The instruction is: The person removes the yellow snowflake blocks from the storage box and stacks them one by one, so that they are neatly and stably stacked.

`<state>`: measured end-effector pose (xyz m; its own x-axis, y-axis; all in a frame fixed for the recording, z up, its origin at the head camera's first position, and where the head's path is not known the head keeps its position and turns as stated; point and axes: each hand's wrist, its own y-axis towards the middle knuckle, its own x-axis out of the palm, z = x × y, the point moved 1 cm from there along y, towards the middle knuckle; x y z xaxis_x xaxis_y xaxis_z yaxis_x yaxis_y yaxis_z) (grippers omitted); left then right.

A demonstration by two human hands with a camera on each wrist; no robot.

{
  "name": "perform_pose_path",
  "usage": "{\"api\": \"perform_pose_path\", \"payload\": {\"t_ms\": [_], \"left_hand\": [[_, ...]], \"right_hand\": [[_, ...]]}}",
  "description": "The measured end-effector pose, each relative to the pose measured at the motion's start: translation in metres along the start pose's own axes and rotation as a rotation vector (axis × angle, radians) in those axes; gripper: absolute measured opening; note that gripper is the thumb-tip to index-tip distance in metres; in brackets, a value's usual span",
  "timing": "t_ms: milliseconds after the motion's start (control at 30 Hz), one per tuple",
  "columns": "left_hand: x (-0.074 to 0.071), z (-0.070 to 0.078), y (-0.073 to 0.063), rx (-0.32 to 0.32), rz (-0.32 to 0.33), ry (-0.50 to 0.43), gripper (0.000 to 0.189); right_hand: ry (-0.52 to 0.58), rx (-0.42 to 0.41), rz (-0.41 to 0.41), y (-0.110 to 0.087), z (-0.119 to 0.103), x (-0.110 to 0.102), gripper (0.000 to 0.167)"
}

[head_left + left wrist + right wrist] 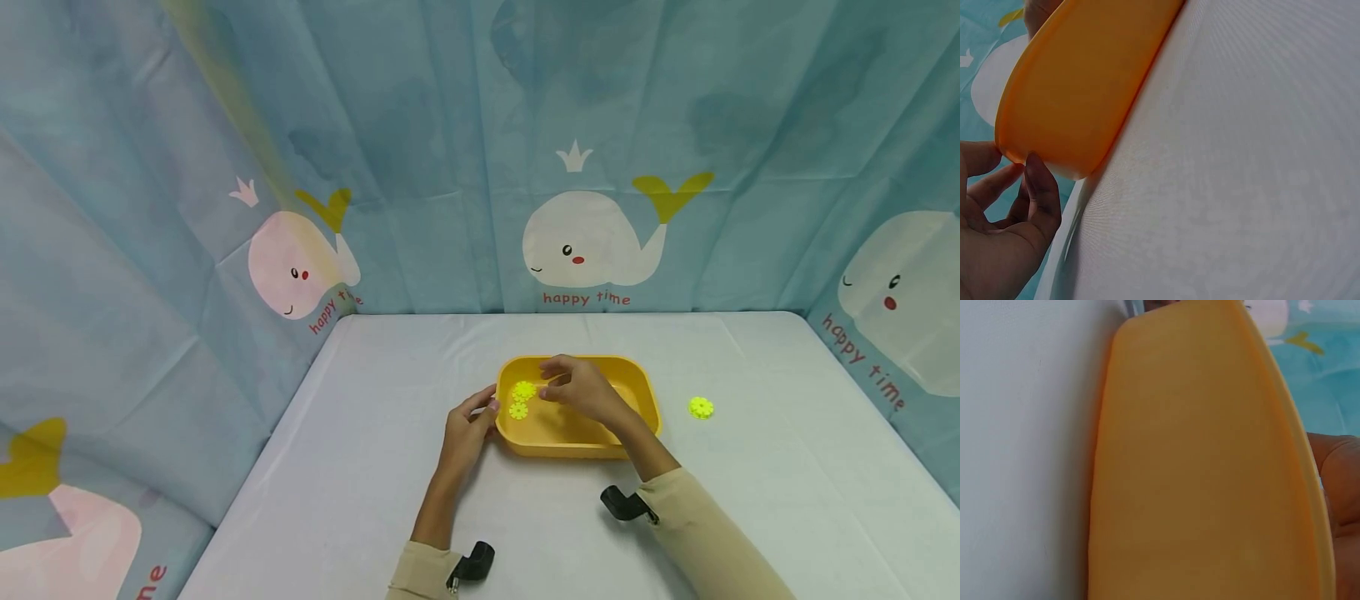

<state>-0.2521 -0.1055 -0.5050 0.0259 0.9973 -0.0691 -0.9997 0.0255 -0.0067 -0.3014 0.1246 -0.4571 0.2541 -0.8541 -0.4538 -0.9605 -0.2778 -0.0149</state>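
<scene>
Head view: the left hand had its fingertips and bent thumb on the left end of the yellow tray, grasping it by the edge; left wrist view agreed, thumb and fingers drawn together at the rim. Right hand reached over the tray's inside, fingers loosely bent and parted from the thumb, nothing that I could see between them: released. Right wrist view gave little more, most of that hand being hidden behind the tray wall.

Just beside the right thumb, bright yellow flower-shaped pieces lay bunched on the tray floor toward its left end, some apparently overlapping; exact count uncertain. A lone flower-shaped piece lay outside, on the white-covered table, a little to the right of the tray. The tray stood flat, its long side facing the person.

Farther out, beige sleeves covered both forearms, a black wrist mount jutting from each cuff. Blue curtain enclosed the back and sides, printed with crowned whales and red "happy time" lettering.
</scene>
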Motion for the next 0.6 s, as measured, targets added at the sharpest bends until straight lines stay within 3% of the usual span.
{"api": "perform_pose_path", "payload": {"t_ms": [233, 600], "left_hand": [[0.0, 0.0, 0.0, 0.0, -0.006, -0.007, 0.044], [0.0, 0.0, 0.001, 0.004, -0.001, 0.0, 0.044]], "right_hand": [[-0.036, -0.025, -0.083, 0.007, -0.001, 0.009, 0.052], [-0.1, -0.012, -0.147, 0.015, 0.001, 0.016, 0.059]]}}
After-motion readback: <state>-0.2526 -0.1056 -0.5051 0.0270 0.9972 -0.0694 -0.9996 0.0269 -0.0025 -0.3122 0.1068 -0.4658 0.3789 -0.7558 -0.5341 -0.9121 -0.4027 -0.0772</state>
